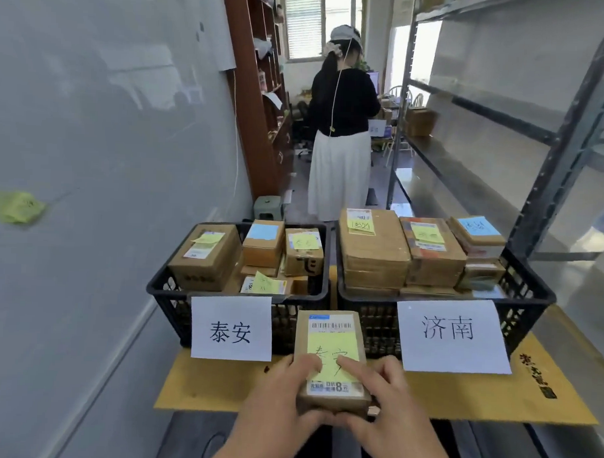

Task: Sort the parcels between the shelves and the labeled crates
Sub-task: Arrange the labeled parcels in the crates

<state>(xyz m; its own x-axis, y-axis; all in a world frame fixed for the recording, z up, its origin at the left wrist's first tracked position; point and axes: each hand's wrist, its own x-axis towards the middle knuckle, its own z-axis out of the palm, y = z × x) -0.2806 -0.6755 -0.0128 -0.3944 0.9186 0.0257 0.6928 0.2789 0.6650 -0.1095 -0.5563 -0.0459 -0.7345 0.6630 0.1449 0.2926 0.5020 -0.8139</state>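
- The scene was a narrow storeroom aisle: a pale wall ran along nine o'clock, a grey metal shelf rack (503,109) stood at two o'clock, and a person in a white skirt (341,134) stood at twelve, back turned.
- Two black crates sat side by side on a yellow mat (476,396), their fronts turned toward the wearer so the paper labels could be read.
- The left crate (175,293), at eleven o'clock, bore the label 泰安 (231,327); the right crate (528,291), at one o'clock, bore 济南 (452,335). Both already held tagged boxes.
- A small parcel (330,353) was held at six o'clock, in front of the gap between the crates, face up, probably so its yellow note could be checked.
- The left hand (281,399) and right hand (390,406) gripped its near end, fingers curled over the top.
- The note seemed to match the left label, so that crate looked the likely destination.
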